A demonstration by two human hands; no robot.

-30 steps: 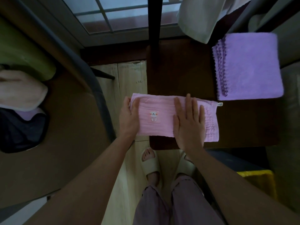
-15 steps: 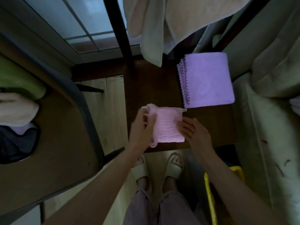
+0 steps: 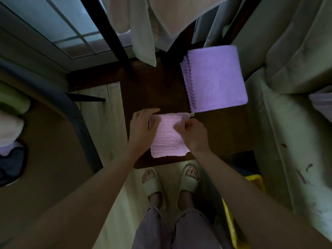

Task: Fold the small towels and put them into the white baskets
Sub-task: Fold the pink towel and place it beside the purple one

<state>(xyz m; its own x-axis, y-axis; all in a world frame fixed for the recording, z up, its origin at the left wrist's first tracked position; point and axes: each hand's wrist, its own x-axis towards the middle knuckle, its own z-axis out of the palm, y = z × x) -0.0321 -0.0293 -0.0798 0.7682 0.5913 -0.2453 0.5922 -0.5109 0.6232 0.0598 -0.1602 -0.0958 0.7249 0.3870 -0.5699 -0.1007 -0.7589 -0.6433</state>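
Note:
A small pink towel (image 3: 168, 141), folded into a near square, lies at the front left of a dark wooden table (image 3: 156, 87). My left hand (image 3: 142, 128) holds its left edge with the thumb on top of the cloth. My right hand (image 3: 190, 132) pinches the towel's upper right part, fingers curled on the fabric. A stack of folded purple towels (image 3: 215, 78) sits at the table's back right. A container at the far left (image 3: 12, 159) holds pale and purple cloth; I cannot tell whether it is a white basket.
Pale cloths (image 3: 152, 24) hang over the table's back edge. A cushioned seat (image 3: 291, 123) stands on the right and a brown chair with a dark frame (image 3: 53, 141) on the left. A yellow bin (image 3: 233, 221) sits on the floor by my slippered feet (image 3: 170, 182).
The long pink towel has been folded in half into a square. My right hand went from lying flat on it to pinching its upper right part; the view shifted.

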